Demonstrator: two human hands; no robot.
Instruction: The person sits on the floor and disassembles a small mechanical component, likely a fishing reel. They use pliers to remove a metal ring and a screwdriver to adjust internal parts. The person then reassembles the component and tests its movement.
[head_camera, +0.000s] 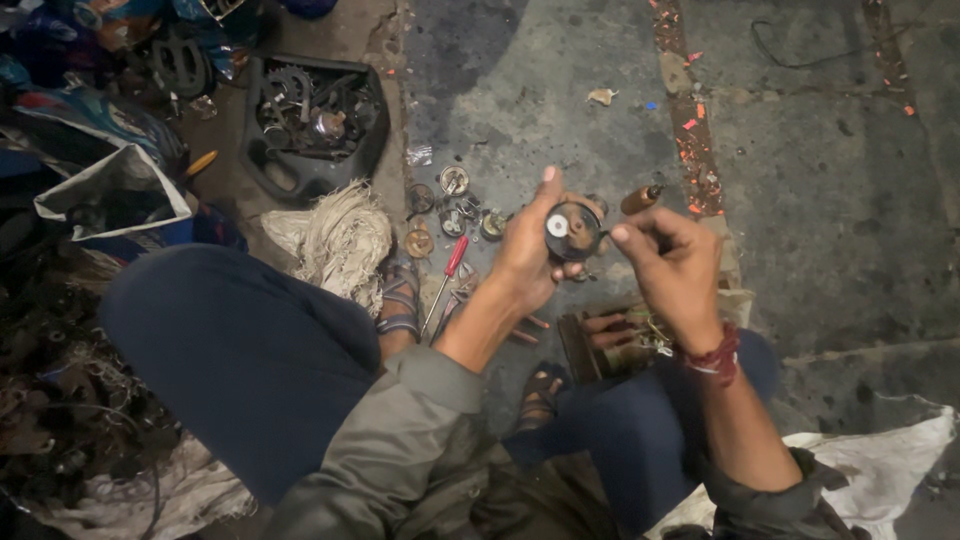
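My left hand (528, 252) holds a small round dark metal part (572, 231) with a pale centre, raised above the ground between my knees. My right hand (672, 268) is closed on the stem of a tool whose brown handle (640, 199) sticks up behind the part; its working end meets the part's right edge. A red thread bracelet (716, 357) circles my right wrist. I squat in dark blue trousers and sandals.
Several small round metal parts (450, 205) and a red-handled screwdriver (452, 262) lie on the concrete ahead. A black tray of gears (312, 115) stands farther left, with a wad of pale cotton waste (340, 240) beside it. Bags and scrap pile up at left.
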